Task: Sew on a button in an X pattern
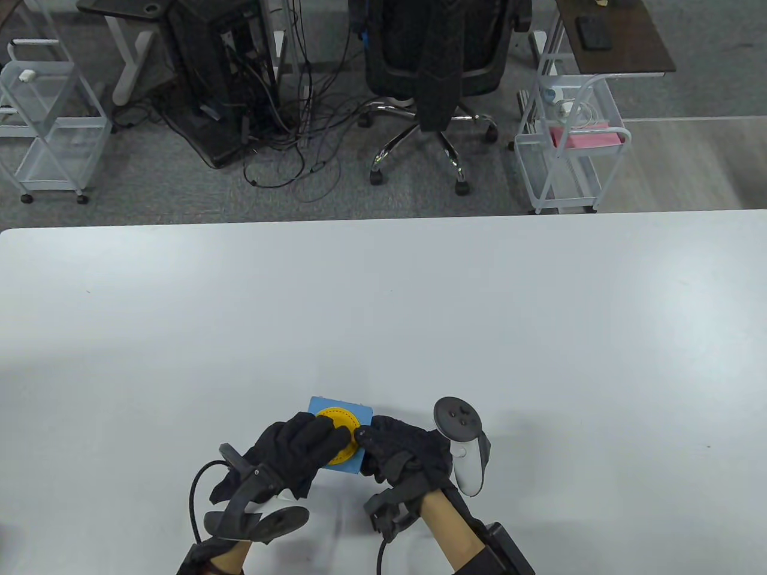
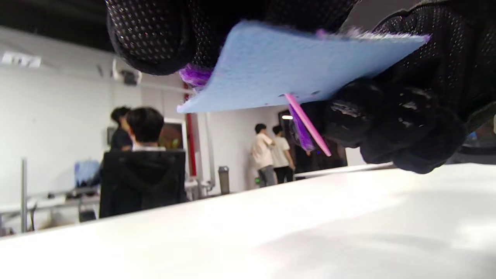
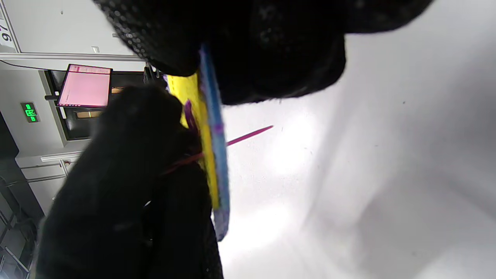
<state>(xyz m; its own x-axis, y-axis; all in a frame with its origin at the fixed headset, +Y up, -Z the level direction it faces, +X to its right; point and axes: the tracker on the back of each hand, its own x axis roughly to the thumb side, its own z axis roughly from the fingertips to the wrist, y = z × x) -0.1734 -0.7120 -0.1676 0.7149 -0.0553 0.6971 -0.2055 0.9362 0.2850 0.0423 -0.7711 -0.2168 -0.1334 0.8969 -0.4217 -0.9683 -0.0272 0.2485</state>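
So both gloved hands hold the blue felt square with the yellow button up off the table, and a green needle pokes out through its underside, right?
Not quite: the needle is pink, not green, as the left wrist view shows. The rest holds: the left hand and the right hand hold the blue felt square with the yellow button up off the table, the needle poking out through its underside.

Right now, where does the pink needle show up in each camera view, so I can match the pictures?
Table view: not visible; both gloved hands cover the spot at the blue felt square.
Left wrist view: the pink needle pokes down through the felt's underside, right of center.
Right wrist view: its tip sticks out to the right of the felt's edge, near center.
Shared landmark: the blue felt square.
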